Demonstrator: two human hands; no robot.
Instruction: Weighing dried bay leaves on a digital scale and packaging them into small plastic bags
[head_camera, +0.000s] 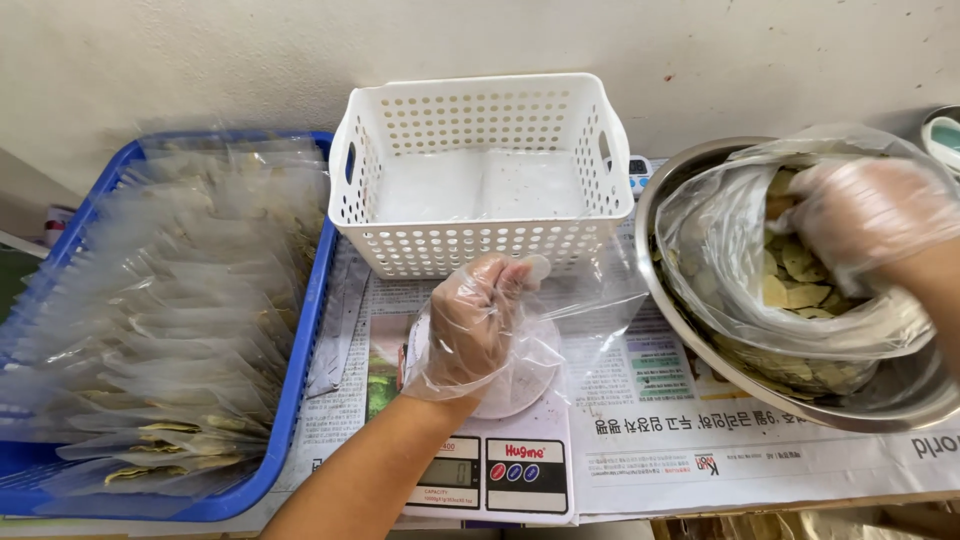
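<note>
Left hand (470, 325) holds an empty clear bag (590, 310) over the digital scale (490, 470) | right hand (868, 212) grips dried leaves (800, 280) in the steel bowl (700, 350) | blue crate (290, 400) nearly full of filled bags | leaves remain.

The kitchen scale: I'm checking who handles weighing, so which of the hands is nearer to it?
Left. The left hand holds a clear bag right over the kitchen scale; the right hand is off inside the steel bowl.
</note>
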